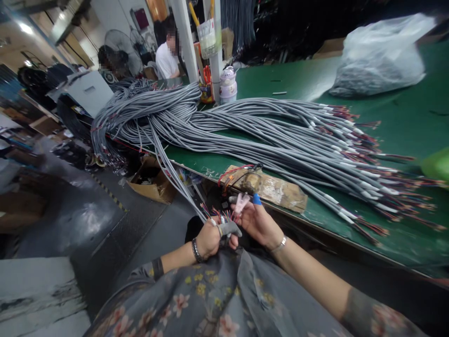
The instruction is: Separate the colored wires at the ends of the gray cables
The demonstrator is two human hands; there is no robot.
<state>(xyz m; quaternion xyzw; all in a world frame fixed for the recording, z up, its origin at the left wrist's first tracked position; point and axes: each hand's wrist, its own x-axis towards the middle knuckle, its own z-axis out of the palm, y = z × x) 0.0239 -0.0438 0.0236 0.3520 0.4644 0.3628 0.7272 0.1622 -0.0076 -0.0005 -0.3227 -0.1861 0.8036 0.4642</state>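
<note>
My left hand is closed around the ends of several grey cables that hang down from the table edge. A grey covering wraps one of its fingers. Thin coloured wires fan out of the cable ends just above that hand. My right hand is close beside these wires, palm turned up, thumb and fingers apart. It wears a blue cover on the thumb tip and pale pinkish wrapping on a finger. Whether its fingertips touch the wires is hard to make out.
A large bundle of grey cables with stripped coloured ends lies along the green table. By the edge rests a worn wooden board. A plastic bag stands at the back; a cardboard box is below. A person sits farther off.
</note>
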